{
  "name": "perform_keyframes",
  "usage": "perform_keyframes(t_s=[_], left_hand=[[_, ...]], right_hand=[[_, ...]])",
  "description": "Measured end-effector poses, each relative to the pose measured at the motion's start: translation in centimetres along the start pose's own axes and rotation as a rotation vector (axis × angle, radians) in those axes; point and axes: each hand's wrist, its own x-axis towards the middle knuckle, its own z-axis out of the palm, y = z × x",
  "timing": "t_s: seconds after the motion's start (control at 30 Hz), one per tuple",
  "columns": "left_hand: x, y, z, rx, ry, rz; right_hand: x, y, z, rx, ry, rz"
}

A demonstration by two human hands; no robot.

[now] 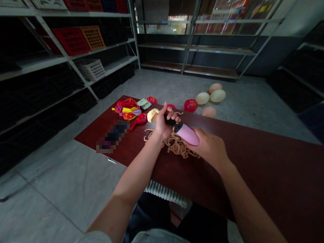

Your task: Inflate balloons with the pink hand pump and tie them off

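Grey-green shirt fabric is caught right at the bottom edge, with dark trousers just above it and bare forearms stretched forward over the red-brown worktop. Some pale ribbed edging can be spotted between the lap and the worktop's near side. Both hands are busy with 1 item, a pink-and-black balloon pump, held at an angle above the worktop. Its black end is wrapped by the left hand, thumb sticking up, while the rounded end of the pink barrel is gripped by the right hand. Just past the left hand a cream balloon is seen; whether it's fitted on the nozzle can't be told, since that bit is covered.

Under the pump, a messy pile of skinny brown curly pieces is spread out, plus a few strays. Off to the left, limp red printed balloons are heaped with a yellow piece, and pale green slips are lying beside them. Nearby, a dark item is pixelated, so it can't be identified.

Beyond the far edge, 4 pale balloons are gathered over the grey floor. On the left shelving, a red crate, an orange crate and a white basket are parked.
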Motion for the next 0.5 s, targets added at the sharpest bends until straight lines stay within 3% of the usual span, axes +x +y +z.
perform_keyframes(t_s=[0.27,0.5], left_hand=[[0.6,-1.3,-0.4,0.007,0.061,0.142],[0.6,1.8,0.1,-0.015,0.096,0.328]], right_hand=[[-0.8,1.5,1.8,-0.180,0.059,0.082],[-1.3,3.8,2.9,-0.183,0.203,0.074]])
